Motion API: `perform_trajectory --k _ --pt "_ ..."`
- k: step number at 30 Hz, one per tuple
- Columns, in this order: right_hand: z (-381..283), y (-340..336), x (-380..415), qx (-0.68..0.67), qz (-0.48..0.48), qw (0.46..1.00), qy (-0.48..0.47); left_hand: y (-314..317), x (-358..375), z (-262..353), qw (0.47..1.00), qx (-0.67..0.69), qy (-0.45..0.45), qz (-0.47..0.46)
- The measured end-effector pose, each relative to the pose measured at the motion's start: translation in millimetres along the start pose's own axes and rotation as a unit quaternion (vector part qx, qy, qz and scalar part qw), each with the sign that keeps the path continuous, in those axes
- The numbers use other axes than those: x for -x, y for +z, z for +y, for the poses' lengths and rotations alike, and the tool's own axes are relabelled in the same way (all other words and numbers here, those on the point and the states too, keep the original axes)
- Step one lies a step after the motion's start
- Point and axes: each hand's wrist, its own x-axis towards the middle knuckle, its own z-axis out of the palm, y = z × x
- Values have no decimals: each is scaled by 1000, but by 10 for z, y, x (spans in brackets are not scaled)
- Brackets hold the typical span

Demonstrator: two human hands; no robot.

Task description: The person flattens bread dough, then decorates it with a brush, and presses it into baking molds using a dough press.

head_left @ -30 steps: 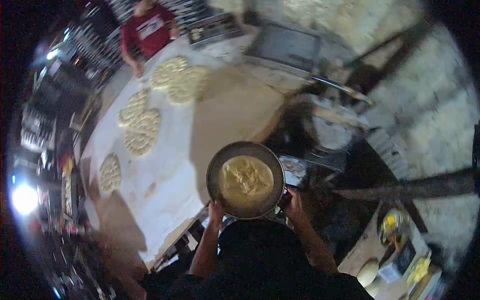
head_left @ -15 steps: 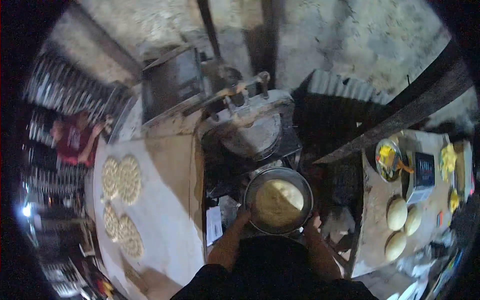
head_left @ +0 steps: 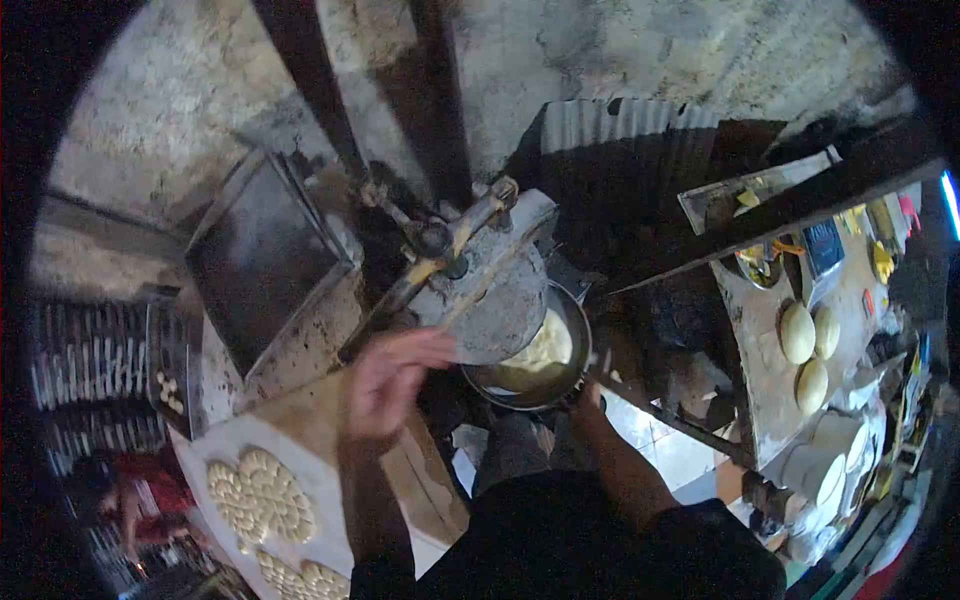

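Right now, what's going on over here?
The person's right hand holds a pan at its right side, with a pale mixture inside. The left hand, apparently empty, is raised beside a rounded grey slab that hides part of the pan. Pale clustered pieces lie on the white table at left.

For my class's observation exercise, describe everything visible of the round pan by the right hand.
The round pan is dark grey and metal-looking, with a raised wall and thin rim. Open side up, it holds a pale yellowish, soft-looking mass, partly bright, partly shadowed. It is in front of the person's body; a grey slab hides its upper left. The right hand is at its lower-right edge, the grip too dark to make out; the left hand is apart from it.
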Motion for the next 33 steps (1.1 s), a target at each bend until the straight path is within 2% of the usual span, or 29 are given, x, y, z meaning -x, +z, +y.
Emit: perform_trajectory --k 1,3,5,7,8,9,10,12,13,15,16,18,21,23,24,26,27,28,30,31,32,33 --pt "67 164 -234 -17 92 995 29 -62 -150 239 990 -131 16 50" --pt "-104 679 70 14 -2 1000 12 -114 -462 536 911 -383 58 144" --pt "-276 1143 333 36 -79 996 -10 -159 -563 285 854 -503 -128 32" --pt "-272 1306 196 60 -157 984 -53 -182 -595 68 801 -564 -203 -3" --pt "-10 1137 -207 169 -175 953 -182 -181 -585 6 800 -570 -188 14" --pt "253 962 -612 266 -160 898 -312 -188 -570 -42 795 -572 -201 25" --pt "202 1017 -560 288 -160 895 -302 -195 -552 -89 790 -574 -215 37" --pt "66 1259 -552 321 -100 924 -184 -199 -561 -113 766 -570 -293 49" --pt "0 1381 -545 334 -72 932 -123 -156 -561 -79 769 -579 -266 49" --pt "-395 1550 -115 386 -73 915 -94 -91 -617 -22 776 -594 -206 52" --pt "-356 1526 -51 277 -56 954 -104 -165 -554 -81 760 -617 -198 49" --pt "-352 1440 -27 277 -65 957 -62 -298 -429 -243 727 -658 -192 46" --pt "-516 1410 -26 341 -116 933 17 -242 -541 -176 755 -573 -310 76" --pt "-700 1415 -54 378 -163 911 31 -200 -584 -173 735 -607 -295 65" --pt "-801 1412 -49 380 -184 906 5 -178 -562 -147 725 -623 -286 59" --pt "-1186 1529 -20 380 -218 888 -138 -208 -477 -214 740 -603 -287 86" --pt "-1521 1752 55 381 -168 871 -260 -227 -484 -232 748 -593 -280 101" --pt "-1886 2024 174 374 -116 839 -377 -202 -523 -139 745 -610 -262 73" --pt "-2613 2880 344 312 -13 831 -460 -264 -474 -198 713 -667 -206 66" --pt "-3199 3448 1070 241 -153 862 -419 -299 -417 -268 694 -694 -181 62" --pt "-3536 4000 1668 160 -256 851 -429 -351 -362 -356 711 -674 -187 72" --pt "-3846 4423 2632 162 -355 819 -420 -428 -343 -456 728 -654 -189 80"
